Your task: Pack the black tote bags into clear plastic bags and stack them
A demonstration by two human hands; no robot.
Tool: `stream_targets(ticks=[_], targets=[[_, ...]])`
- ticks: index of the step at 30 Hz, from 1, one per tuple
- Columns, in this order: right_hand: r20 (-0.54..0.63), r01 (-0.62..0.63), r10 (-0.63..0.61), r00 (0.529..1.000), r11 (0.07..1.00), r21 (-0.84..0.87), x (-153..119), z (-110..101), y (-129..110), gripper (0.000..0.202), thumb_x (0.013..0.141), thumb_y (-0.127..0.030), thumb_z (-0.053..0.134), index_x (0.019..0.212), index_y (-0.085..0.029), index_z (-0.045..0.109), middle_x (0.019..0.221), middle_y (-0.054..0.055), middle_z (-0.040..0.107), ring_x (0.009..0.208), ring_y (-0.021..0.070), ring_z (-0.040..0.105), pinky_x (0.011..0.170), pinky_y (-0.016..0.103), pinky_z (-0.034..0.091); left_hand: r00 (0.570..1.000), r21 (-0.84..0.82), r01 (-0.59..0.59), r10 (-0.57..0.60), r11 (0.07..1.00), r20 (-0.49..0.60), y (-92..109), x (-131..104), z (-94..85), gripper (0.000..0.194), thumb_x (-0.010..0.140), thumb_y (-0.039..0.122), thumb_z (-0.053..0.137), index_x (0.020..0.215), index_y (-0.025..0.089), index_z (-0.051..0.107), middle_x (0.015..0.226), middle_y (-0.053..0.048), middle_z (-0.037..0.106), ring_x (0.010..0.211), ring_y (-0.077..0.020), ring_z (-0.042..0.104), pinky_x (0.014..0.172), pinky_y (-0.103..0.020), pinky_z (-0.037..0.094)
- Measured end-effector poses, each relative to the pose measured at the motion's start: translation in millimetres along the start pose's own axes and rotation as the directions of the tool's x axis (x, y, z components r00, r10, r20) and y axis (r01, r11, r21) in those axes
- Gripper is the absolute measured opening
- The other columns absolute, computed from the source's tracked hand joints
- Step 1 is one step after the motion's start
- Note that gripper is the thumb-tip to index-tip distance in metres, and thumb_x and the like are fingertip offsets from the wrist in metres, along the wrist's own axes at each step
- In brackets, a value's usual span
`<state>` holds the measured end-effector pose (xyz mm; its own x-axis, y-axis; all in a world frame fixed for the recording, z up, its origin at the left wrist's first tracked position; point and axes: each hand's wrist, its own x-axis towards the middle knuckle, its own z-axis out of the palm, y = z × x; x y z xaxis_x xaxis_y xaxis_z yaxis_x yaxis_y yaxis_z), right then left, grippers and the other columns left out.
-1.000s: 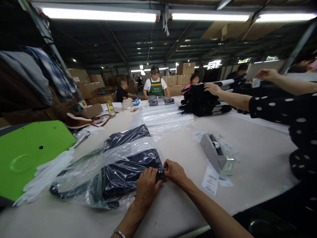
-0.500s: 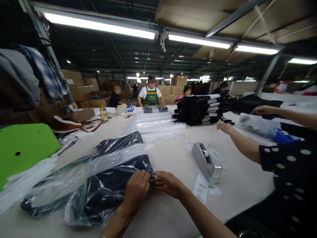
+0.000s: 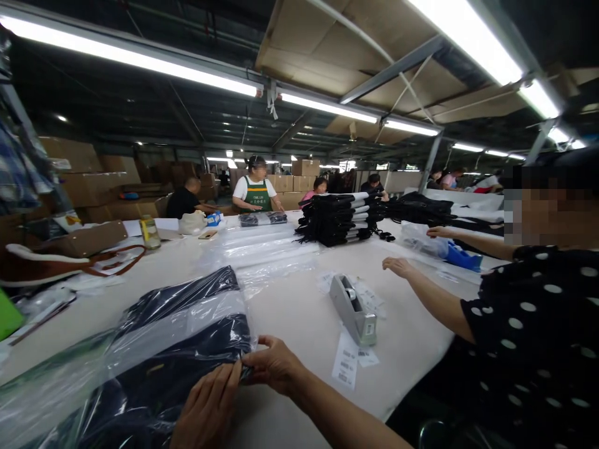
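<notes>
A folded dark garment [image 3: 182,343] with a pale band across it lies in a clear plastic bag [image 3: 224,304] on the table in front of me. My left hand [image 3: 208,402] is at the bag's near right corner, its fingers pressed together on the film. Right beside it, my right hand [image 3: 274,365] pinches the edge of the same corner between thumb and fingers. The fingertips of both hands nearly meet there. The lower left part of the bag runs out of view.
A grey tape dispenser [image 3: 353,312] stands right of my hands, near printed labels [image 3: 346,362]. Flat plastic bags [image 3: 276,249] and a stack of black garments [image 3: 339,218] lie beyond. At the right, a co-worker in a dotted top [image 3: 528,324] reaches over the table [image 3: 290,299].
The view has swung to the right, so the bagged garment appears further left and lower. Both hands stay at its corner. The co-worker at right shows more fully.
</notes>
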<state>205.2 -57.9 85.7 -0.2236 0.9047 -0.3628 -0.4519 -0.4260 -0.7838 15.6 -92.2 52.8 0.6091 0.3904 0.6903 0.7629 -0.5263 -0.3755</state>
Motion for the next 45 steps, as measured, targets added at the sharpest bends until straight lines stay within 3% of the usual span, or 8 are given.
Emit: stream_targets(ticks=[12,25,30,33,35,36,40,45], targets=[[0.077,-0.002,-0.002,0.997,0.999,0.052,-7.3,7.7,1.5,0.102,0.030,-0.032,0.098,0.116,-0.013,0.046,0.086,0.008,0.072,0.059,0.0190,0.068,0.055,0.034,0.058,0.995,-0.155,0.035,-0.048,0.987,-0.083,-13.8,19.0,-5.6,0.034,0.095,0.006,0.037,0.116,0.017,0.061,0.102,-0.006,0.072,0.092,-0.0190,0.066,0.089,-0.033,0.046],[0.105,-0.022,0.013,0.994,0.996,0.090,-3.0,13.7,-3.8,0.066,0.048,-0.031,0.090,0.102,-0.013,0.056,0.076,0.004,0.069,0.059,0.0162,0.066,0.061,0.033,0.056,0.993,-0.170,0.044,-0.062,0.984,-0.103,-20.8,32.7,-9.0,0.027,0.094,0.012,0.044,0.114,0.015,0.062,0.102,-0.010,0.073,0.097,-0.0232,0.067,0.090,-0.038,0.045],[0.027,0.199,-0.201,0.979,0.921,-0.335,-43.2,-45.0,-60.2,0.058,0.063,-0.053,0.082,0.102,-0.013,0.063,0.089,0.007,0.069,0.071,0.0186,0.068,0.071,0.036,0.055,0.989,-0.228,0.083,-0.108,0.970,-0.098,-21.4,37.3,-14.1,0.029,0.091,0.008,0.044,0.110,0.019,0.063,0.101,-0.006,0.074,0.104,-0.0254,0.065,0.094,-0.042,0.042],[-0.203,0.308,-0.568,0.798,0.673,-0.673,-77.1,-117.2,-119.6,0.044,0.076,-0.051,0.067,0.101,-0.015,0.068,0.089,0.007,0.071,0.080,0.0201,0.066,0.078,0.034,0.051,0.988,-0.270,0.077,-0.109,0.960,-0.106,-21.7,39.1,-15.1,0.030,0.090,0.006,0.045,0.109,0.019,0.063,0.100,-0.006,0.074,0.102,-0.0239,0.065,0.093,-0.041,0.043],[-0.328,0.113,-0.716,0.616,0.492,-0.863,-94.8,-166.7,-152.1,0.036,0.080,-0.047,0.060,0.098,-0.017,0.071,0.093,0.008,0.072,0.086,0.0211,0.065,0.080,0.032,0.047,0.989,-0.283,0.066,-0.102,0.957,-0.112,-21.5,39.6,-14.3,0.029,0.091,0.006,0.044,0.109,0.019,0.063,0.099,-0.006,0.074,0.099,-0.0229,0.066,0.092,-0.040,0.044],[-0.375,-0.002,-0.712,0.594,0.465,-0.885,-100.7,-187.9,-163.2,0.034,0.080,-0.046,0.059,0.093,-0.018,0.072,0.094,0.008,0.072,0.088,0.0215,0.064,0.080,0.031,0.046,0.989,-0.287,0.061,-0.097,0.956,-0.113,-21.2,39.7,-13.8,0.030,0.091,0.006,0.044,0.109,0.019,0.063,0.099,-0.006,0.074,0.098,-0.0223,0.066,0.092,-0.039,0.044],[-0.469,-0.148,-0.578,0.668,0.514,-0.845,-102.1,-233.9,-172.8,0.036,0.073,-0.049,0.065,0.060,-0.016,0.068,0.063,0.007,0.066,0.068,0.0203,0.059,0.064,0.030,0.041,0.989,-0.281,0.038,-0.076,0.959,-0.125,-19.7,40.2,-13.0,0.032,0.090,0.005,0.042,0.108,0.020,0.063,0.098,-0.005,0.074,0.092,-0.0199,0.067,0.089,-0.036,0.046],[-0.428,-0.061,-0.531,0.732,0.575,-0.816,-81.5,-230.7,-158.6,0.033,0.067,-0.047,0.066,0.058,-0.015,0.067,0.062,0.006,0.067,0.063,0.0172,0.058,0.059,0.028,0.042,0.990,-0.263,0.026,-0.062,0.964,-0.129,-18.8,37.9,-11.7,0.030,0.089,0.006,0.044,0.108,0.019,0.064,0.097,-0.005,0.074,0.089,-0.0199,0.067,0.087,-0.036,0.046]])
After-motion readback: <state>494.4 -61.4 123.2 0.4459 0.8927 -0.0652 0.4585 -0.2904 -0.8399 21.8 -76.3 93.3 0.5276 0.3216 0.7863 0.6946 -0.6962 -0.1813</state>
